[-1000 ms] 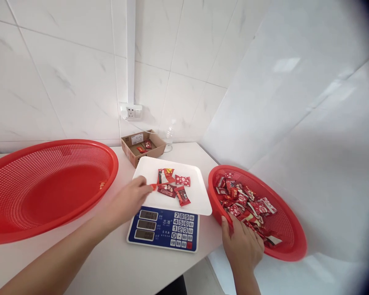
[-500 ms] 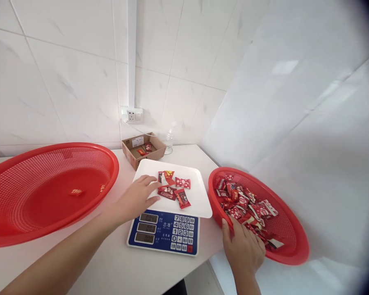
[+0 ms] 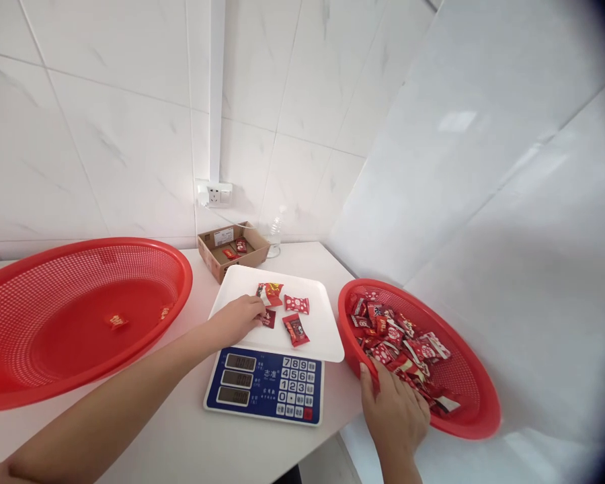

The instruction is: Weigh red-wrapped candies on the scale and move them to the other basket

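Head view: the flat dark red packet [image 3: 268, 318] lies on the white tray [image 3: 323, 336] above the scale's blue panel [image 3: 263, 417], clamped at its left end by my left hand [image 3: 236, 321]. I judge the picking-up step in hand; lifting calls for clearing the red-and-yellow packet [image 3: 271, 294] close behind. I have the right hand [image 3: 396, 410] clamped on the right basket [image 3: 484, 403] rim. Half a second ago my left fingers were spread; now they're gathered. A small packet [image 3: 115, 321] lies in the left basket [image 3: 184, 279], as it did then.
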A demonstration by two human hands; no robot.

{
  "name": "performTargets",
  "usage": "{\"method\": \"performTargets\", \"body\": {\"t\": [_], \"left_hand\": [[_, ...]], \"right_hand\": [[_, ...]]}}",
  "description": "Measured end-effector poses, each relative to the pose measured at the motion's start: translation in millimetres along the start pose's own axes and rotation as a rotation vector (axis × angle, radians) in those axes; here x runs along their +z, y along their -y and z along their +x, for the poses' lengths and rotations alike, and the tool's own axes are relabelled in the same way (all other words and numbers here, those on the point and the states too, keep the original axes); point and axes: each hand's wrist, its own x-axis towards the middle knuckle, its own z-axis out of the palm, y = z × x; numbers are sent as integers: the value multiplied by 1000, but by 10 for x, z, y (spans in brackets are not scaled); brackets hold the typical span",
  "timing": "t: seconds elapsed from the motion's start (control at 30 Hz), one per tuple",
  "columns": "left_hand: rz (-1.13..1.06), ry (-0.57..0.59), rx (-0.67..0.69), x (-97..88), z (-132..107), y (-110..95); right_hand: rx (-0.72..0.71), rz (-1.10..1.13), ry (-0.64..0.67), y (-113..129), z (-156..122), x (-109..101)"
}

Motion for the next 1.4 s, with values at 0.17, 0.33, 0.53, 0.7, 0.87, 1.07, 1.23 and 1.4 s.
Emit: {"method": "performTargets", "body": {"t": [0.17,0.33,0.53,0.7,0.87,1.07,1.23,1.4], "left_hand": [[-58,-97,-2,-75,-136,-24],[-86,-233,-13,-245,-350,-80],[80,-523,-222,-661,-862,68],[330,-579,-443,-820,-1157,262],[234,-302,-224,-472,-788,82],[114,96,115,46,58,-415],[103,174,185,174,500,-518],[107,103,105,178,554,-391]], "right_hand": [[-3,-6,-11,7,5,-5],[-8,-9,-18,-2,-5,6],[-18,-2,-8,-16,-14,9],[-22,-5,-22,-13,-1,12],[-29,-7,-46,-7,9,2],[-27,-13,-19,-11,3,2],[-50,-4,-35,-19,-2,1],[-49,2,-29,-31,-21,1]]}}
